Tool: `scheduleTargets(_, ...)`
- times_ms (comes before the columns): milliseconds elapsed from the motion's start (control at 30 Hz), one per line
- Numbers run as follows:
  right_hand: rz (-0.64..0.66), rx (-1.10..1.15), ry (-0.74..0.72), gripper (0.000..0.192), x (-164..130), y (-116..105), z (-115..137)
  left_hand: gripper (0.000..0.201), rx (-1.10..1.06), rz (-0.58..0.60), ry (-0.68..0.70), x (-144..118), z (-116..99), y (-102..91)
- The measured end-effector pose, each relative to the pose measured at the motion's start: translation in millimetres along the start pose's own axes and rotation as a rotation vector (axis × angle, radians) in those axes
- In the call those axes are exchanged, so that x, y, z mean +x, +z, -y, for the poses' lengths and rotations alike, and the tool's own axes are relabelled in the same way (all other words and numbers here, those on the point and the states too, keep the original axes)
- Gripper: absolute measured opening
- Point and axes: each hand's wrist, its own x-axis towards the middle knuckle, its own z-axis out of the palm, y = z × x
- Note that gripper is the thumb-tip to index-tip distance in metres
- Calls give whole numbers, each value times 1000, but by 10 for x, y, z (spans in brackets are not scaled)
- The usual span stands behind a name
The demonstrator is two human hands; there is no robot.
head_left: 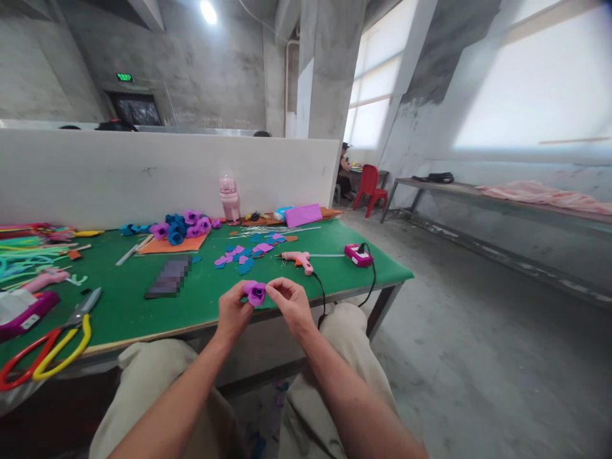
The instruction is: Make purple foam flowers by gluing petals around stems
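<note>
Two hands, left hand [233, 311] and right hand [294, 307], pinch a purple flower [255, 294]; lettering on the green sign [124, 77] is illegible.

The green-topped table [122, 274] carries multicoloured strips [29, 258] at its left end; scissors [78, 317] with red and yellow handles lie at the near edge; a dark, pixelated slab [168, 277] rests farther in; purple and blue petals [262, 248] are scattered mid-table, some overlapping; right of them lies a pink glue gun [297, 257], then a magenta box [358, 255]; an orange sheet [152, 247] and a pink bottle [230, 203], upright, sit toward the back.
</note>
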Motion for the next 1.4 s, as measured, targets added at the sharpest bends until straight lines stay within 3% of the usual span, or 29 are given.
scheduleTargets(267,36,109,68,22,17,-23,54,8,-29,12,-12,-15,8,15)
scheduleTargets(1400,31,-102,-36,21,33,-90,12,9,24,80,24,-34,-32,23)
